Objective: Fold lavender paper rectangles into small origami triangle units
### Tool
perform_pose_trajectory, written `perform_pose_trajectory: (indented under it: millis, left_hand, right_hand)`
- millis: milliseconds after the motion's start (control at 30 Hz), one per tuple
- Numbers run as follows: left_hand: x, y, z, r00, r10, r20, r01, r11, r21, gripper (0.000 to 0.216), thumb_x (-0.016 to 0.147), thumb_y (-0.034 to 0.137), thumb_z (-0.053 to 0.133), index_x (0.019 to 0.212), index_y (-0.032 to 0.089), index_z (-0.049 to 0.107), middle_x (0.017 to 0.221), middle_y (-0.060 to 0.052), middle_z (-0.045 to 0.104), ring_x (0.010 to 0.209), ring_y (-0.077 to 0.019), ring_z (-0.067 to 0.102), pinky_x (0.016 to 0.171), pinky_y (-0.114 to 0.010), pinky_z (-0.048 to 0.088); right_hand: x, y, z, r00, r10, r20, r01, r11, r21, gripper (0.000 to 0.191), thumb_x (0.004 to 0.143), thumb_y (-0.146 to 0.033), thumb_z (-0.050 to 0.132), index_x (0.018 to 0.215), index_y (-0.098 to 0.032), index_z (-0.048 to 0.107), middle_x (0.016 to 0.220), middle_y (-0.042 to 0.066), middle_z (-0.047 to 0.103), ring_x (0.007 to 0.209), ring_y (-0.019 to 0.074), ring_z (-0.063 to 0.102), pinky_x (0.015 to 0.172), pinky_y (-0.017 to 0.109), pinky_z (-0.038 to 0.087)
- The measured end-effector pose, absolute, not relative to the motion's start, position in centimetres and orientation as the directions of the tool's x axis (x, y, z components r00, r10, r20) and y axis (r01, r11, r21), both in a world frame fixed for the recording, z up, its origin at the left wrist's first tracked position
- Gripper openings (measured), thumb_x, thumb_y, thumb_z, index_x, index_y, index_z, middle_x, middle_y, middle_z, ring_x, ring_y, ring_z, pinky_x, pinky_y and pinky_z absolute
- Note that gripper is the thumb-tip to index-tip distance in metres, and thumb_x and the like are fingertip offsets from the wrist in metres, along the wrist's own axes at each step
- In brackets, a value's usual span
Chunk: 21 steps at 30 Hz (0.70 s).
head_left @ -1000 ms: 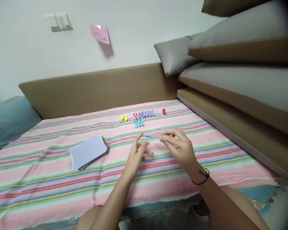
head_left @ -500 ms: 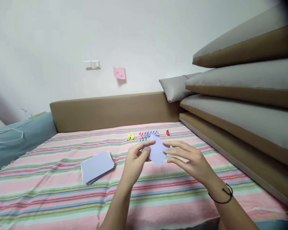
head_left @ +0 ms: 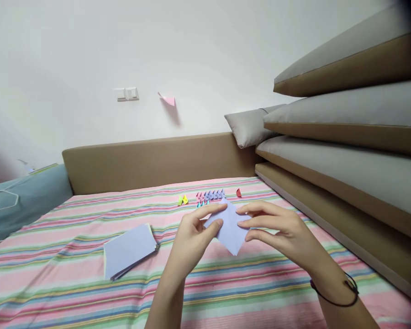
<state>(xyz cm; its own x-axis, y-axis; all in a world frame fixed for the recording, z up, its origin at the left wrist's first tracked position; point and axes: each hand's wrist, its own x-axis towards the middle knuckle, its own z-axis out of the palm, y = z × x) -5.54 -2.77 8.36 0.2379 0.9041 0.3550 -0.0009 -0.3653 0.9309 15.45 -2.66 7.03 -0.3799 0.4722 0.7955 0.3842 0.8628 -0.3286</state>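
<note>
A pale lilac paper square [head_left: 230,226] is held up in the air over the striped bedsheet [head_left: 71,283], turned like a diamond. My left hand [head_left: 196,233] pinches its left corner between thumb and fingers. My right hand [head_left: 285,230] pinches its right corner; a black band sits on that wrist. Behind the paper, a row of small folded paper pieces [head_left: 210,195] in pink, lilac and blue stands on the sheet, with a yellow-green pair [head_left: 182,200] to the left and a red one [head_left: 239,193] to the right.
A stack of lilac paper sheets [head_left: 129,250] lies on the sheet to the left. A tan headboard [head_left: 150,157] runs along the back. Stacked grey and tan cushions [head_left: 345,132] fill the right side. A pink note [head_left: 167,99] and a switch [head_left: 127,94] are on the wall.
Both hands rose from near the sheet, and the lilac paper went from edge-on in the right fingers to held up flat by both hands. The view tilted upward. The wall note's lower edge flipped up.
</note>
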Motion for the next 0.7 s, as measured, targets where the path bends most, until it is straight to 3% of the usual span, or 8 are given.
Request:
perform_pose_trajectory:
  millis: [133, 300, 367, 467, 600, 700]
  left_hand:
    - [-4.97, -2.61, 7.89, 0.224, 0.902, 0.369, 0.101, -0.398, 0.912, 0.026, 0.081, 0.026, 0.064, 0.105, 0.02, 0.071, 0.115, -0.009, 0.067, 0.107, -0.0235, 0.059, 0.085, -0.031, 0.05]
    - [-5.12, -2.78, 7.9, 0.359, 0.88, 0.312, 0.115, -0.374, 0.92, 0.052, 0.062, 0.025, 0.081, 0.111, 0.026, 0.067, 0.119, -0.007, 0.061, 0.104, -0.0232, 0.059, 0.069, -0.024, 0.052]
    - [-5.37, -2.75, 7.89, 0.393, 0.857, 0.333, 0.131, -0.41, 0.903, 0.057, 0.057, 0.022, 0.084, 0.111, 0.029, 0.067, 0.118, -0.005, 0.06, 0.106, -0.0223, 0.057, 0.071, -0.023, 0.051]
    - [-5.71, -2.66, 7.89, 0.422, 0.82, 0.386, 0.172, -0.49, 0.854, 0.05, 0.061, 0.023, 0.082, 0.109, 0.029, 0.068, 0.116, -0.005, 0.06, 0.11, -0.0208, 0.055, 0.079, -0.023, 0.049]
    - [-5.81, -2.61, 7.92, 0.481, 0.772, 0.415, 0.133, -0.532, 0.836, 0.025, 0.073, 0.025, 0.074, 0.098, 0.025, 0.073, 0.117, -0.007, 0.058, 0.102, -0.0191, 0.057, 0.075, -0.023, 0.049]
    - [-5.49, -2.59, 7.82, 0.42, 0.79, 0.447, 0.111, -0.534, 0.838, 0.013, 0.082, 0.026, 0.064, 0.087, 0.023, 0.075, 0.115, -0.008, 0.061, 0.102, -0.0197, 0.058, 0.076, -0.025, 0.049]
  right_hand:
    - [15.84, -2.86, 6.76, -0.399, 0.488, 0.777, 0.366, 0.861, -0.353, 0.019, 0.087, -0.014, 0.058, 0.096, -0.025, 0.071, 0.102, 0.003, 0.068, 0.095, 0.0169, 0.064, 0.078, 0.028, 0.053]
    - [15.67, -3.19, 6.49, -0.289, 0.507, 0.812, 0.354, 0.845, -0.402, 0.016, 0.088, -0.01, 0.056, 0.088, -0.023, 0.065, 0.091, 0.0, 0.068, 0.09, 0.0138, 0.063, 0.079, 0.025, 0.05]
    - [15.48, -3.29, 6.33, -0.261, 0.532, 0.805, 0.354, 0.829, -0.433, 0.015, 0.089, -0.011, 0.055, 0.089, -0.023, 0.063, 0.09, 0.0, 0.068, 0.088, 0.0131, 0.063, 0.078, 0.024, 0.05]
    - [15.35, -3.4, 6.14, -0.26, 0.559, 0.787, 0.361, 0.813, -0.458, 0.014, 0.089, -0.011, 0.053, 0.089, -0.023, 0.062, 0.089, -0.001, 0.068, 0.086, 0.0125, 0.063, 0.075, 0.024, 0.049]
    - [15.48, -3.17, 6.15, -0.257, 0.564, 0.785, 0.364, 0.808, -0.463, 0.013, 0.089, -0.013, 0.055, 0.089, -0.023, 0.063, 0.09, 0.0, 0.068, 0.088, 0.013, 0.063, 0.078, 0.025, 0.05]
    - [15.61, -2.92, 6.51, -0.242, 0.554, 0.796, 0.384, 0.808, -0.446, 0.013, 0.087, -0.014, 0.058, 0.092, -0.024, 0.065, 0.095, 0.0, 0.069, 0.093, 0.0144, 0.063, 0.083, 0.027, 0.05]
